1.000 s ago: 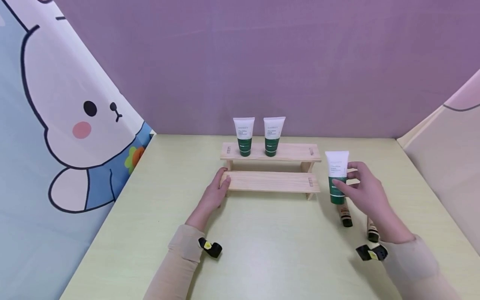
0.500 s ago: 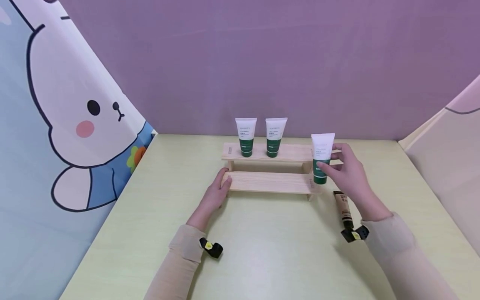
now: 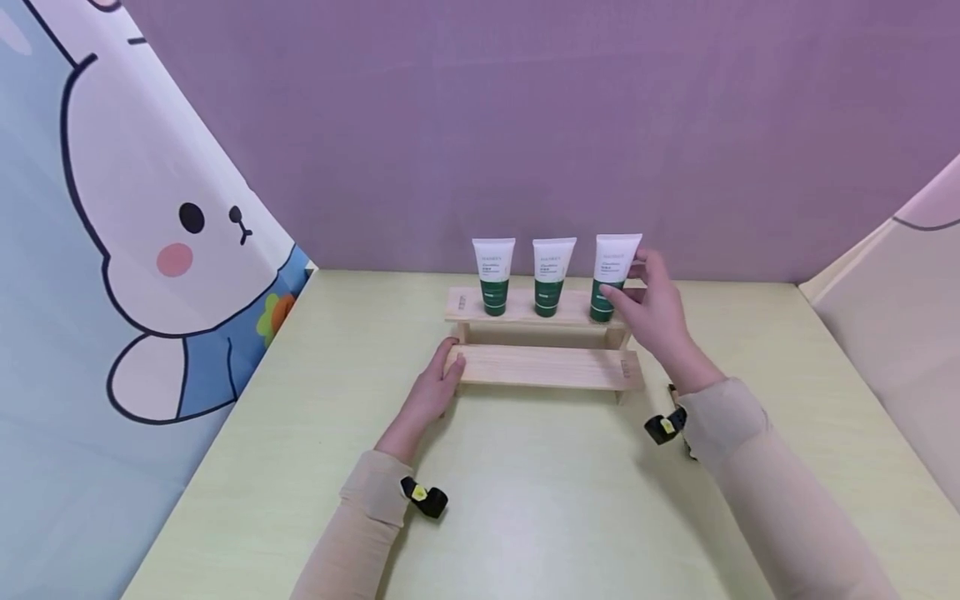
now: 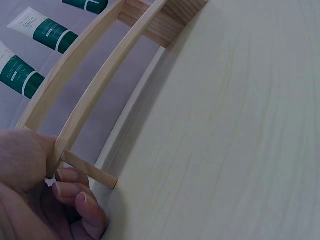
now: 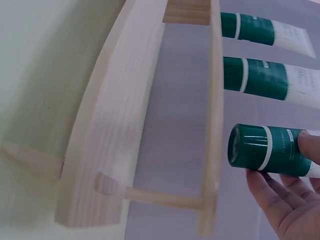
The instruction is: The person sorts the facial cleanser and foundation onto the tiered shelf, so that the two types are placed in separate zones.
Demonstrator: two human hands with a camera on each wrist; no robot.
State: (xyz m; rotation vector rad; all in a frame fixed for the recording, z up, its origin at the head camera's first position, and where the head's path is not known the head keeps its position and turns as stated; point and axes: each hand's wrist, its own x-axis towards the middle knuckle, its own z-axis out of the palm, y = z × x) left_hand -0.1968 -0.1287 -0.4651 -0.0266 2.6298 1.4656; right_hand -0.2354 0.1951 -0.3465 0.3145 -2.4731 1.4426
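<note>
In the head view my right hand (image 3: 657, 310) pinches a white-and-green squeeze tube (image 3: 615, 265) by its side, upright at the right end of the upper shelf. The right wrist view shows that tube's green cap (image 5: 246, 146) slightly apart from the shelf edge. Two matching tubes, one on the left (image 3: 494, 275) and one in the middle (image 3: 553, 275), stand cap down on the same shelf. My left hand (image 3: 429, 390) grips the left end of the lower step of the two-tier wooden rack (image 3: 543, 367); in the left wrist view the thumb and curled fingers (image 4: 75, 192) hold that end.
A tan tube with a dark cap (image 3: 672, 393) lies on the table (image 3: 540, 483) right of the rack, mostly hidden by my right wrist. A purple cloth (image 3: 525, 133) rises behind the table. Patterned cloth (image 3: 172, 250) hangs on the left.
My right hand has carried its tube left and away from me, from above the table's right side to the upper shelf's right end. The left hand keeps its grip on the rack.
</note>
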